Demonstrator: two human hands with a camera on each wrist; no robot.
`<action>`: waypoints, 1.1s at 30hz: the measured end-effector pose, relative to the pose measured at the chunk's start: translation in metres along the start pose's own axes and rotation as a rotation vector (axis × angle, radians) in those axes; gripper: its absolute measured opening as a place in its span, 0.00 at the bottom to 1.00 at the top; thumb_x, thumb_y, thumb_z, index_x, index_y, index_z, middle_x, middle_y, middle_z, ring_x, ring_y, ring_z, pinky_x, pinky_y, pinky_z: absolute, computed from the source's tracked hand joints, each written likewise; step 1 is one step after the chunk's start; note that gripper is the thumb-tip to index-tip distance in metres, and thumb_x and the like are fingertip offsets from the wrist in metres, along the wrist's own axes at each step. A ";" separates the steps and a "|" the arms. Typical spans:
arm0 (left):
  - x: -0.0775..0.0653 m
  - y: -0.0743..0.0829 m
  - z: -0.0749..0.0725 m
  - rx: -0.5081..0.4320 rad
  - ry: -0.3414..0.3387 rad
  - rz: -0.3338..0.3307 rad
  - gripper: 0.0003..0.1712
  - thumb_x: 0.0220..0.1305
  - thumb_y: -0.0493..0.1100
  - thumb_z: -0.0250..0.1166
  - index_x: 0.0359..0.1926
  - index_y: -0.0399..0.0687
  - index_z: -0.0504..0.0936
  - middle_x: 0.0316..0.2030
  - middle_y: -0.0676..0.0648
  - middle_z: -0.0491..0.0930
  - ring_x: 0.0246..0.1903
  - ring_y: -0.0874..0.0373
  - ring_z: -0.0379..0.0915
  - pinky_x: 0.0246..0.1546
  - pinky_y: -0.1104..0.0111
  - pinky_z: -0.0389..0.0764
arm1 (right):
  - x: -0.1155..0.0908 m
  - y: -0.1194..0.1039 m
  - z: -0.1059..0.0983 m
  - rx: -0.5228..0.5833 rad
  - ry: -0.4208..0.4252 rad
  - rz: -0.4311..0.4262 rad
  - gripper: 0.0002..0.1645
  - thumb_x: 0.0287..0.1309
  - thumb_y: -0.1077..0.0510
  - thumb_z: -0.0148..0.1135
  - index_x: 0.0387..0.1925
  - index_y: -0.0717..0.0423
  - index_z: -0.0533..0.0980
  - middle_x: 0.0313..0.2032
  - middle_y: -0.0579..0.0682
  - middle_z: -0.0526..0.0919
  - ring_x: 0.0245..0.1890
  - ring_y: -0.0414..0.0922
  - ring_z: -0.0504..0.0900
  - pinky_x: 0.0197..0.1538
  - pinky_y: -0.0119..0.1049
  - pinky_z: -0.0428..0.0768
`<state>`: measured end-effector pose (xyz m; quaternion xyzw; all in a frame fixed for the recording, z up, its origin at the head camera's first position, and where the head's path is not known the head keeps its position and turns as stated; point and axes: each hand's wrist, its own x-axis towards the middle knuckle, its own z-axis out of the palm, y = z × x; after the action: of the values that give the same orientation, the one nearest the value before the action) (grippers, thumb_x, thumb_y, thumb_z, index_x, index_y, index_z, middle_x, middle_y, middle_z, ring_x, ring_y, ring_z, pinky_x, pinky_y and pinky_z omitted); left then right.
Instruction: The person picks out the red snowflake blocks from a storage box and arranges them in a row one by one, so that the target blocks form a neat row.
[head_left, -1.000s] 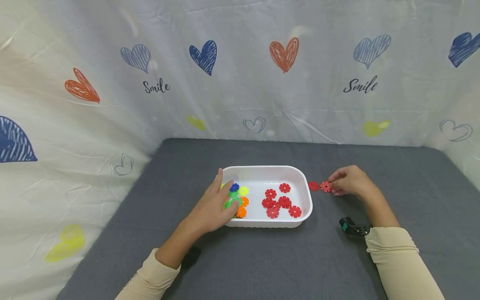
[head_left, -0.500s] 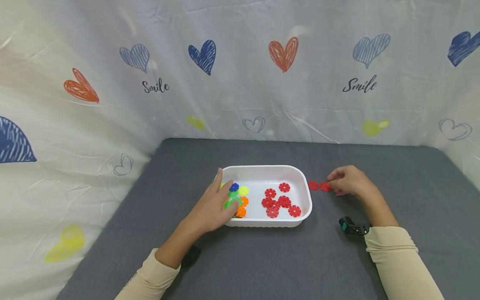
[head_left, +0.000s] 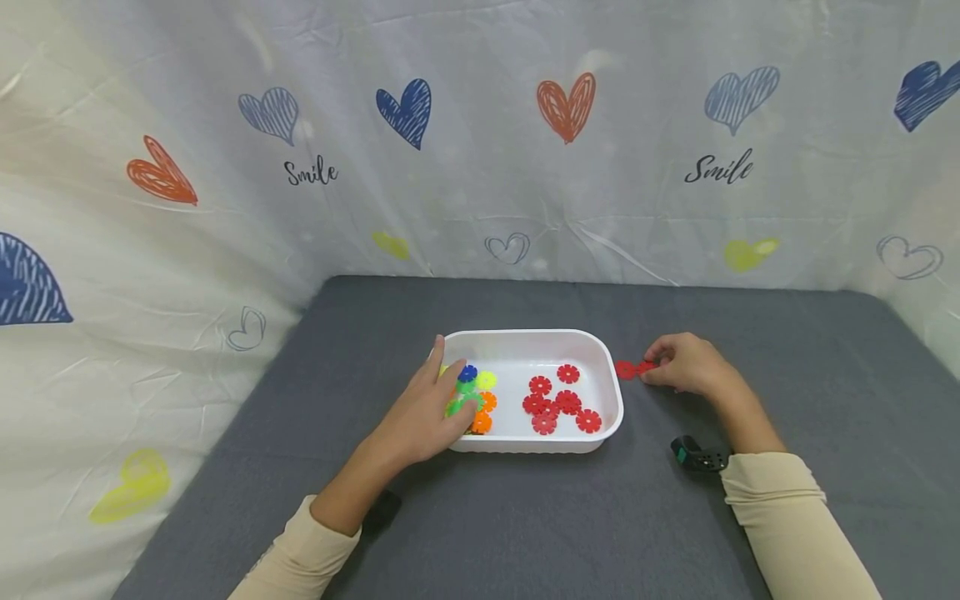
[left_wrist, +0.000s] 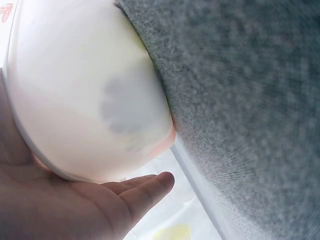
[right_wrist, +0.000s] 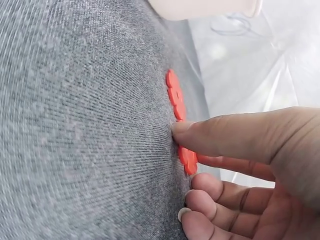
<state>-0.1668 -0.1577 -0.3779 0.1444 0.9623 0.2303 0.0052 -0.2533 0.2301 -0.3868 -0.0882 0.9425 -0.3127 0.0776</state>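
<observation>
In the head view, a white tray point(head_left: 536, 336) holds red notched flower-shaped discs point(head_left: 567, 402) toward its right side and a mixed group of orange, green, yellow and blue discs point(head_left: 487, 402) at its left end. The left hand point(head_left: 425, 417) rests on the tray's left end, its fingers spread and mostly straight over the rim. Beyond the tray's right side, the right hand point(head_left: 692, 364) pinches a red flower-shaped disc point(right_wrist: 188, 159) between thumb and index finger, low over the cloth. A second red disc point(right_wrist: 175, 94) lies edge to edge with it, nearer the tray.
Grey cloth point(head_left: 525, 525) covers the table. A pale curtain point(head_left: 465, 192) printed with hearts stands behind and to the left. A dark wrist strap point(head_left: 699, 455) is on the right forearm.
The right hand has shifted slightly left, its fingers now covering more of the red disc, which has moved closer against the other. The left hand and tray have stayed put.
</observation>
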 end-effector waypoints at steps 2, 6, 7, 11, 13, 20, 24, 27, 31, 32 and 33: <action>0.000 0.000 0.000 -0.001 -0.001 -0.002 0.41 0.66 0.56 0.55 0.75 0.42 0.62 0.79 0.41 0.34 0.75 0.40 0.44 0.64 0.38 0.61 | 0.000 -0.001 0.000 -0.006 0.005 0.004 0.19 0.49 0.58 0.75 0.40 0.65 0.81 0.23 0.48 0.76 0.18 0.41 0.75 0.24 0.37 0.77; 0.000 -0.001 0.000 -0.005 0.000 -0.003 0.42 0.66 0.56 0.55 0.75 0.42 0.62 0.79 0.42 0.34 0.75 0.40 0.43 0.64 0.38 0.61 | 0.000 -0.004 0.000 -0.014 0.008 0.015 0.19 0.49 0.58 0.75 0.40 0.65 0.81 0.23 0.48 0.76 0.18 0.41 0.76 0.24 0.37 0.76; 0.000 -0.001 0.000 -0.006 0.001 -0.001 0.41 0.66 0.56 0.55 0.75 0.42 0.63 0.79 0.42 0.34 0.75 0.40 0.43 0.64 0.38 0.61 | -0.001 -0.004 0.000 -0.016 0.008 0.014 0.19 0.49 0.58 0.75 0.40 0.65 0.81 0.23 0.48 0.76 0.18 0.42 0.76 0.24 0.37 0.76; 0.000 -0.001 0.001 -0.011 0.005 0.004 0.41 0.66 0.56 0.55 0.75 0.42 0.63 0.79 0.41 0.36 0.75 0.40 0.44 0.63 0.38 0.62 | -0.001 -0.006 -0.001 -0.024 0.003 0.002 0.18 0.49 0.59 0.74 0.40 0.66 0.81 0.23 0.48 0.76 0.18 0.42 0.75 0.24 0.37 0.75; 0.000 -0.001 0.001 -0.013 0.004 0.004 0.41 0.65 0.56 0.55 0.75 0.42 0.63 0.79 0.40 0.36 0.75 0.40 0.44 0.63 0.37 0.62 | -0.002 -0.007 -0.002 -0.025 -0.004 -0.005 0.18 0.49 0.59 0.74 0.39 0.66 0.80 0.22 0.47 0.76 0.18 0.41 0.75 0.24 0.37 0.75; -0.001 -0.001 0.000 -0.010 0.002 -0.003 0.42 0.65 0.57 0.56 0.75 0.42 0.63 0.79 0.40 0.36 0.75 0.40 0.44 0.62 0.37 0.63 | -0.004 -0.013 -0.012 -0.017 -0.004 -0.026 0.23 0.52 0.55 0.73 0.45 0.66 0.79 0.28 0.51 0.79 0.20 0.43 0.78 0.26 0.39 0.76; -0.001 -0.001 0.000 -0.008 0.000 -0.001 0.42 0.65 0.57 0.56 0.75 0.43 0.63 0.79 0.40 0.36 0.75 0.40 0.44 0.62 0.37 0.64 | -0.011 -0.030 -0.020 -0.026 0.052 -0.062 0.22 0.57 0.54 0.69 0.47 0.65 0.80 0.36 0.55 0.82 0.30 0.49 0.81 0.33 0.43 0.79; 0.000 -0.001 0.000 -0.010 -0.006 0.005 0.42 0.66 0.57 0.55 0.75 0.42 0.62 0.79 0.41 0.35 0.75 0.40 0.44 0.63 0.37 0.63 | -0.016 -0.048 -0.020 -0.040 0.094 -0.120 0.18 0.59 0.57 0.66 0.46 0.65 0.81 0.39 0.57 0.84 0.38 0.53 0.82 0.39 0.48 0.80; 0.000 -0.003 0.000 -0.021 -0.010 0.003 0.41 0.66 0.57 0.54 0.76 0.42 0.62 0.79 0.42 0.33 0.76 0.41 0.42 0.66 0.39 0.60 | -0.021 -0.077 -0.011 -0.071 0.123 -0.216 0.13 0.59 0.63 0.60 0.43 0.65 0.83 0.36 0.55 0.84 0.37 0.52 0.80 0.39 0.49 0.80; 0.000 -0.003 0.000 -0.025 -0.010 0.005 0.41 0.66 0.56 0.54 0.75 0.42 0.62 0.79 0.42 0.33 0.76 0.41 0.42 0.66 0.40 0.59 | -0.022 -0.084 -0.007 -0.088 0.121 -0.253 0.12 0.59 0.65 0.58 0.42 0.65 0.83 0.35 0.55 0.84 0.35 0.51 0.80 0.39 0.48 0.80; 0.000 -0.003 0.000 -0.026 -0.010 0.008 0.41 0.66 0.56 0.54 0.75 0.42 0.62 0.79 0.42 0.33 0.76 0.41 0.42 0.66 0.40 0.59 | -0.022 -0.091 -0.003 -0.106 0.111 -0.290 0.13 0.58 0.67 0.57 0.41 0.65 0.83 0.35 0.54 0.84 0.34 0.50 0.79 0.38 0.47 0.80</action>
<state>-0.1679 -0.1603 -0.3794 0.1491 0.9587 0.2420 0.0109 -0.2217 0.1648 -0.3278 -0.2102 0.9379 -0.2748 -0.0251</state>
